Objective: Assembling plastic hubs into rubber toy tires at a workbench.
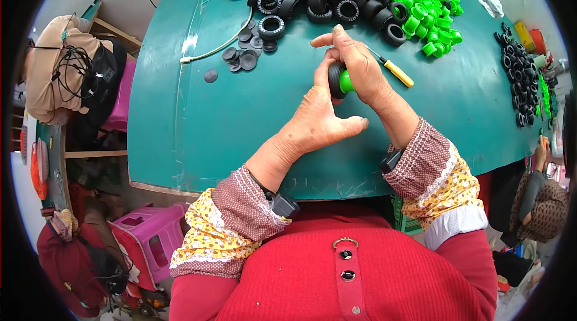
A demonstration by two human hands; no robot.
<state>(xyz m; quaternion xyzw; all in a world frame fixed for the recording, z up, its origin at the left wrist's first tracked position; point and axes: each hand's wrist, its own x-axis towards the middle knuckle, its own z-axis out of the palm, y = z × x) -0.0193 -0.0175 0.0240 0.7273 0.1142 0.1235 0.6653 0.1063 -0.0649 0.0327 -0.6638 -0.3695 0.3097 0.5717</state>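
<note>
My left hand (pixel 311 119) held a black tyre (pixel 334 81); whether my right hand (pixel 363 70), against its green wheel (pixel 346 82), gripped, I couldn't tell.

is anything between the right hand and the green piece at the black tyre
Nothing visible: the right hand appears to rest against the green piece, beside the black tyre in the left hand's fingers. The yellow-handled screwdriver lies off to the right, not between them.
</note>
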